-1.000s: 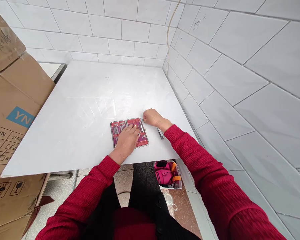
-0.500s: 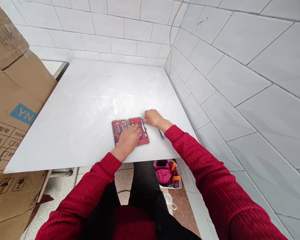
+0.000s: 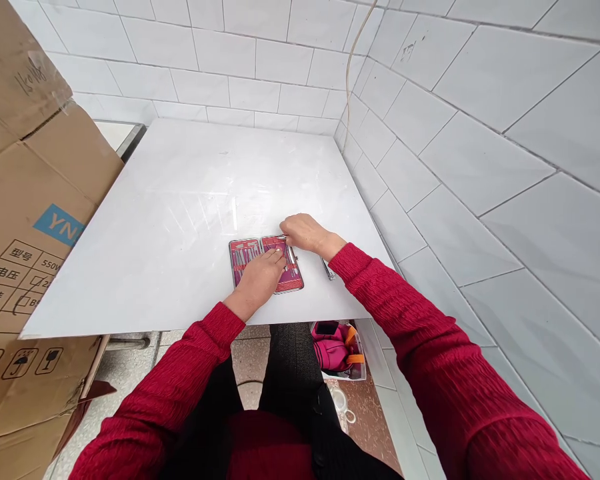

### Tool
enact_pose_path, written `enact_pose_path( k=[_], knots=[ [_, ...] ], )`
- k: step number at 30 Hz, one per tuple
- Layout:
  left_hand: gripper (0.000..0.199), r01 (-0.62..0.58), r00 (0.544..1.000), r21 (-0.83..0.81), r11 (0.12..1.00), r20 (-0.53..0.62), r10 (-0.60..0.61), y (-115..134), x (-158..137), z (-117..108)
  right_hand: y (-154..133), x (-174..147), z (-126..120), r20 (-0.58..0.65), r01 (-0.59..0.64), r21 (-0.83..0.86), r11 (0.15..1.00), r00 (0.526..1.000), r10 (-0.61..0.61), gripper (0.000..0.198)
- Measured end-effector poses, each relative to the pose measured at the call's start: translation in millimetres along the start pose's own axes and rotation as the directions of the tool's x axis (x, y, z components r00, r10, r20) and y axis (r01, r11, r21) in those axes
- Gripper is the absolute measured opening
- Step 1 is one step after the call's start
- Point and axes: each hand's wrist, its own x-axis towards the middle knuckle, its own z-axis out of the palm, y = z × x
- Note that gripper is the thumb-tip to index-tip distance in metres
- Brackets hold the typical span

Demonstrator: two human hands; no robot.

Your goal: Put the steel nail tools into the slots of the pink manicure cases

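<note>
White tiled walls are seen meeting in a corner, and a thin cord is hanging down along that corner. A large white tabletop is set into the corner, touching the tiles at the back and on the right. Stacked cardboard boxes with printed labels are standing against its left edge. Below the near edge, a tiled floor is being shown, with a pink and orange bag lying in a clear container under the tabletop.

Near the front edge of the tabletop, a red manicure case is lying open and flat, with small metal tools held in rows inside both halves. The left hand, in a red sleeve, is being rested palm down on the right half of the case, its fingers loosely spread over the tools. The right hand is being held at the top right corner of the case with the fingers curled in; a slim metal tool seems to be pinched at their tips, though this cannot be told for certain. A small metal tool is lying loose on the tabletop just right of the case, beside the right wrist.
</note>
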Motion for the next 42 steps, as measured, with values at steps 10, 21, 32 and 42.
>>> enact_pose_path(
  k=[10, 21, 32, 42],
  knots=[
    [0.032, -0.015, 1.0, -0.01, 1.0, 0.001, 0.015, -1.1, -2.2, 2.2, -5.3, 10.6, -11.1, 0.073, 0.105, -0.104, 0.989, 0.993, -0.098, 0.026],
    [0.034, -0.016, 1.0, -0.031, 0.999, -0.009, 0.015, -1.8, -4.4, 5.4, -14.1, 16.6, -17.1, 0.104, 0.102, -0.033, 0.994, 0.99, -0.098, 0.025],
    [0.036, -0.005, 1.0, -0.044, 0.999, -0.027, 0.003, -2.7, -4.7, 9.1, -16.3, 18.2, -14.0, 0.06, 0.1, -0.034, 0.994, 0.993, -0.098, 0.026],
    [0.035, -0.011, 0.999, -0.02, 1.0, -0.042, 0.011, -2.2, -4.1, 6.8, -20.2, 24.4, -8.2, 0.033, 0.128, -0.05, 0.991, 0.991, -0.126, 0.029]
  ],
)
